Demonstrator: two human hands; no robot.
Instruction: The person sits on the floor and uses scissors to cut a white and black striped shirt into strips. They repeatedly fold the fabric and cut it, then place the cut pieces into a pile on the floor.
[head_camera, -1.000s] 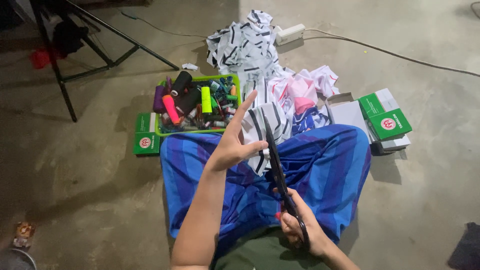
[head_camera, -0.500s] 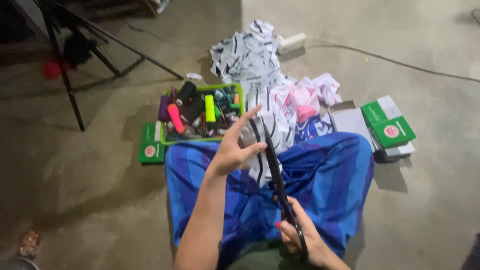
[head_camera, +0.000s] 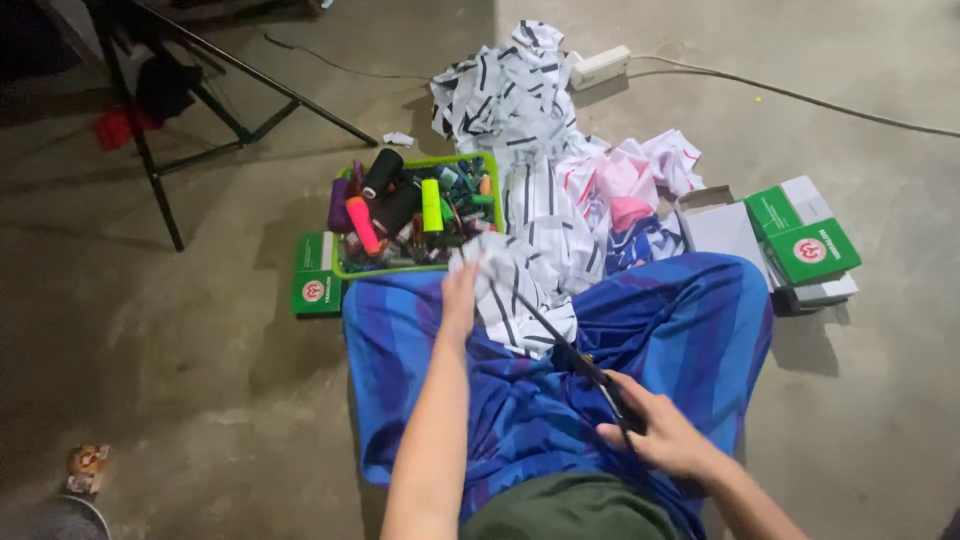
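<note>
Left hand (head_camera: 461, 290) now on striped cloth (head_camera: 520, 290)

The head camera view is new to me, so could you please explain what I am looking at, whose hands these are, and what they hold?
This single picture comes from a camera worn on a person's head, looking down at their own two bare hands; there is no machine. The person sits on a concrete floor with a blue striped cloth over their lap. The left hand reaches forward and pinches a piece of white fabric with dark stripes. The right hand has its grip closed on the handles of dark scissors, whose blades point up into that fabric. Beyond lie a green tray of thread spools, a heap of more white and pink fabric, green and white boxes, a white power strip with its cable, and a black stand.
</note>
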